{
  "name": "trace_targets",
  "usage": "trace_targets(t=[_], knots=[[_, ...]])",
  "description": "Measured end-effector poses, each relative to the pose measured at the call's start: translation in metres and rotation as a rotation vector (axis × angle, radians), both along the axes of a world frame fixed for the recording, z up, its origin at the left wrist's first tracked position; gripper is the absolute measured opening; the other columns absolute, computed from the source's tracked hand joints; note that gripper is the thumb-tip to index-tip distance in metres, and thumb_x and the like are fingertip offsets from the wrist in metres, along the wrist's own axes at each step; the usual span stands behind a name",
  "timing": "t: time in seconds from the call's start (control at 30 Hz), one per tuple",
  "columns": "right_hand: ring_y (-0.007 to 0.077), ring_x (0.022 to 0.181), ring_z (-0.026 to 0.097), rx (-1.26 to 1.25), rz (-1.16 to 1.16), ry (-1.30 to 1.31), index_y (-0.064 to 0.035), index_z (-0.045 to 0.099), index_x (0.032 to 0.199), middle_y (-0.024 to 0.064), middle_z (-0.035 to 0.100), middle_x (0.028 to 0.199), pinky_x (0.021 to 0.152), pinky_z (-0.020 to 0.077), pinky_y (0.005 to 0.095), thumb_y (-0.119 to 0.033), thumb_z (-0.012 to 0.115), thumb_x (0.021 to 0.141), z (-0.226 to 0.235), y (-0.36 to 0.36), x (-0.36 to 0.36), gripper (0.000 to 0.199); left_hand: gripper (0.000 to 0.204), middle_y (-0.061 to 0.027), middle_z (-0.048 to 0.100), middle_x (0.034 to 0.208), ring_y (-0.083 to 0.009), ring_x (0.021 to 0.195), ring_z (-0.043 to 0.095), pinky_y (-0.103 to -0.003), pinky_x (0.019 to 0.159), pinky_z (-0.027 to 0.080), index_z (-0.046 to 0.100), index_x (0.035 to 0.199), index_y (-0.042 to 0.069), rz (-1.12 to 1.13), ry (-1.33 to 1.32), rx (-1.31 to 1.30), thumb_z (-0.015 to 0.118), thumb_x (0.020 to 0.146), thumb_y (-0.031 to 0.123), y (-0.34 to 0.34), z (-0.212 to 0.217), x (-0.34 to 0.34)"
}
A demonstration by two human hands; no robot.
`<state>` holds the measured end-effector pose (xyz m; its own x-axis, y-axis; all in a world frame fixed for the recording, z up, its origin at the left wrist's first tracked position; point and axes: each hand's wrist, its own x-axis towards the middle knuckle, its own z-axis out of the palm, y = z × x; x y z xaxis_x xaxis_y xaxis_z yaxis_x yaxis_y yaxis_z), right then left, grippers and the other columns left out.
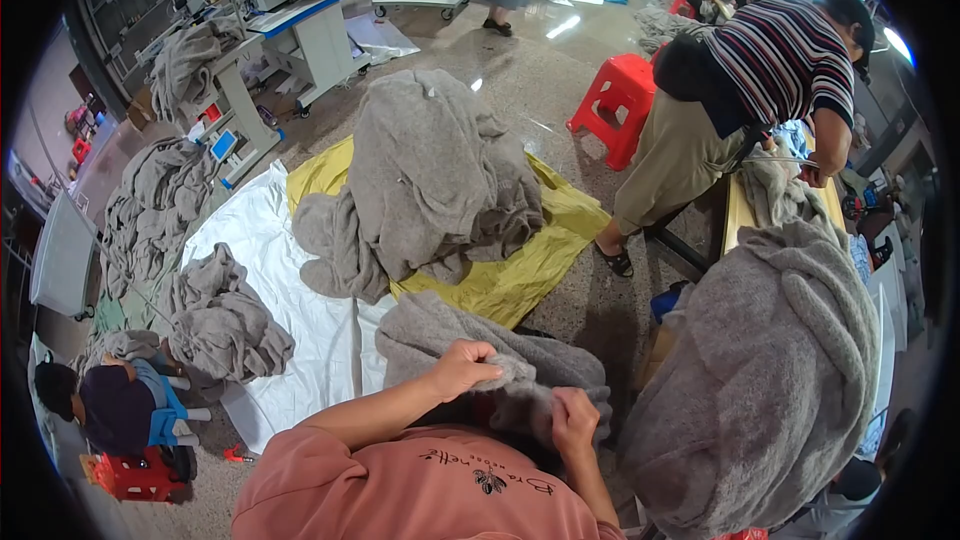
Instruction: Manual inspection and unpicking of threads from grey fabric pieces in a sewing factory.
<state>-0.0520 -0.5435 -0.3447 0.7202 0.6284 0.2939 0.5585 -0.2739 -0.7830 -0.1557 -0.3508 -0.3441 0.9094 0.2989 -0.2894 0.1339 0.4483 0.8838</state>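
A grey knitted fabric piece (440, 325) lies across my lap, part of it lifted between my two hands. My left hand (464, 368) is closed on its edge, thumb pressed against the fingers. A short distance to the right, my right hand (575, 420) grips another part of the same edge, with the fabric bunched between the two. In front of me rises a tall heap of grey knitted fabric (425, 170), resting on a yellow sheet (545, 275). Close by on my right is another large grey fabric heap (760, 370).
A white sheet (270, 315) spreads at left, with a smaller grey pile (225, 330) on it. A seated person (120, 405) is at far left. At right, a person in a striped shirt (770, 60) bends over a table near a red stool (620, 105). A sewing table (310, 30) stands behind.
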Motion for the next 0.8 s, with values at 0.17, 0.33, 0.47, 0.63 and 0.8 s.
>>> trace_targets(t=[0.17,0.33,0.47,0.63,0.8], knots=[[0.0219,0.056,0.051,0.224,0.443,-0.493,-0.0019,0.057,0.078,0.008,0.054,0.071,0.048,0.0405,0.0308,0.003,0.057,0.058,0.044,0.027,-0.021,0.02,0.009,0.0042,0.047,0.057,-0.0023,0.054,0.04,-0.02,0.047,0.033,0.054,0.068,0.001,-0.208,-0.146,0.378,0.058,0.074,0.006,-0.02,0.016,0.012],[0.0203,0.053,0.049,0.214,0.431,-0.546,-0.0004,0.055,0.075,0.0077,0.053,0.069,0.047,0.0394,0.0305,0.002,0.057,0.059,0.04,0.03,-0.015,0.016,0.012,0.0058,0.045,0.058,-0.0015,0.053,0.036,-0.019,0.046,0.029,0.054,0.069,0.003,-0.395,-0.091,0.226,0.054,0.079,0.01,-0.018,0.01,0.015],[0.0202,0.051,0.049,0.164,0.39,-0.527,-0.0011,0.055,0.073,0.0079,0.053,0.068,0.045,0.0398,0.0302,0.001,0.056,0.06,0.033,0.037,-0.015,0.013,0.011,0.0071,0.045,0.061,-0.0007,0.053,0.034,-0.018,0.046,0.027,0.055,0.072,0.003,-0.286,-0.086,0.061,0.054,0.081,0.01,-0.018,-0.004,0.008],[0.0228,0.053,0.051,0.085,0.326,-0.498,-0.0015,0.055,0.075,0.0085,0.054,0.069,0.046,0.0423,0.0307,0.003,0.058,0.061,0.029,0.036,-0.021,0.015,0.007,0.0066,0.047,0.062,-0.0007,0.055,0.037,-0.017,0.048,0.029,0.057,0.075,0.002,-0.215,-0.078,-0.01,0.055,0.079,0.007,-0.018,-0.005,0.003],[0.0231,0.054,0.051,0.196,0.264,-0.518,-0.001,0.054,0.077,0.0095,0.053,0.07,0.047,0.0423,0.0303,0.004,0.058,0.059,0.023,0.038,-0.023,0.019,0.003,0.0032,0.052,0.066,-0.0024,0.06,0.044,-0.017,0.053,0.035,0.058,0.075,0.001,-0.156,-0.072,-0.129,0.058,0.076,0.004,-0.014,-0.012,0.0]])
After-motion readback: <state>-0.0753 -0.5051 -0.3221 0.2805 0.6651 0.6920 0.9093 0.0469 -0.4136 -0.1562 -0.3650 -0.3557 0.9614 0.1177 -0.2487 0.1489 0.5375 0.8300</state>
